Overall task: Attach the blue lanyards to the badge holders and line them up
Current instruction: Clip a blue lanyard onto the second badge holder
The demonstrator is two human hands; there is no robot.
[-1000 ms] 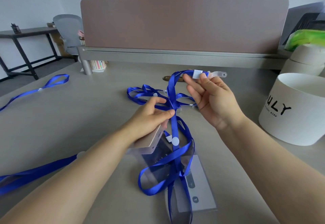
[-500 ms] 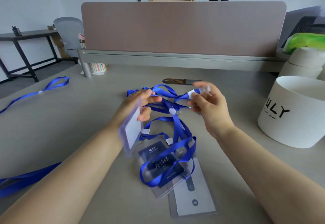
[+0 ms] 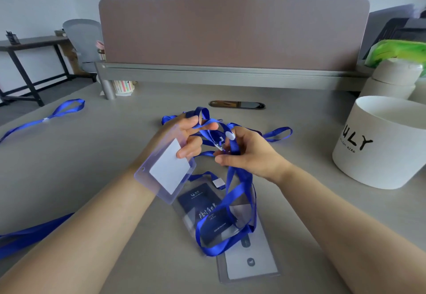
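My left hand (image 3: pixel 184 136) holds a clear badge holder (image 3: pixel 166 171) with a white card inside, lifted above the desk and tilted. My right hand (image 3: pixel 246 155) pinches the clip end of a blue lanyard (image 3: pixel 235 192) just beside the holder's top edge. The strap hangs down in a loop over two more badge holders lying on the desk: one with a dark blue card (image 3: pixel 207 215) and one with a white card (image 3: pixel 251 263). More blue lanyards lie tangled behind my hands (image 3: pixel 276 132).
A lanyard (image 3: pixel 62 111) lies at the far left and another strap (image 3: pixel 30 233) at the near left edge. A white round box (image 3: pixel 382 146) stands at the right. A divider panel (image 3: pixel 232 35) closes the desk's far side, with a cable slot (image 3: pixel 237 105) before it.
My left hand lifted the white-card holder higher and turned its face toward me. My right hand came down and left with the lanyard's clip end, close to the holder's top.
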